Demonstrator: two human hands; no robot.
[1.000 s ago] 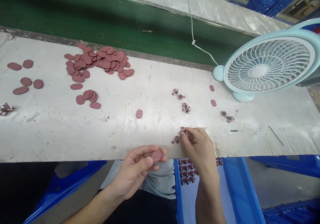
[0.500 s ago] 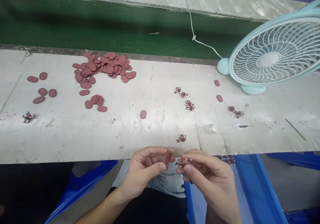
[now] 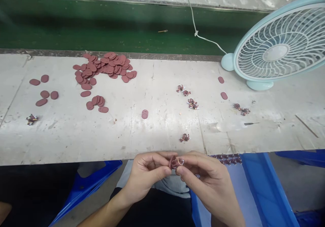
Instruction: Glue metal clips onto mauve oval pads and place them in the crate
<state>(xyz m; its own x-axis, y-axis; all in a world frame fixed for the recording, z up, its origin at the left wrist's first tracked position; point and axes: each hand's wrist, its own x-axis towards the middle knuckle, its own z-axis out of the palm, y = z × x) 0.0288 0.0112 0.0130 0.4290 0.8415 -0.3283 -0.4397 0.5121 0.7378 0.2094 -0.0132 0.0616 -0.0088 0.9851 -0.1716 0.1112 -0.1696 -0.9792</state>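
Between thumb and fingers, my left hand pinches a dark-red oval disc on edge. My right hand holds a small reddish-brown figure with pale trim against that disc, just off the table's front edge. Fingertips hide part of both pieces. On the table ahead lie similar small figures, and one nearer figure lies close above my hands. A short stack of oval discs sits left of them.
A heap of red oval discs lies at the back left of the white table. A light-blue fan stands at the right, beside a clear bottle with a dark needle tip. Below right, a blue tray holds rows of figures.
My hands have come together, bringing the figure from a small gap up against the disc. The camera view has shifted slightly, showing more of the blue tray.
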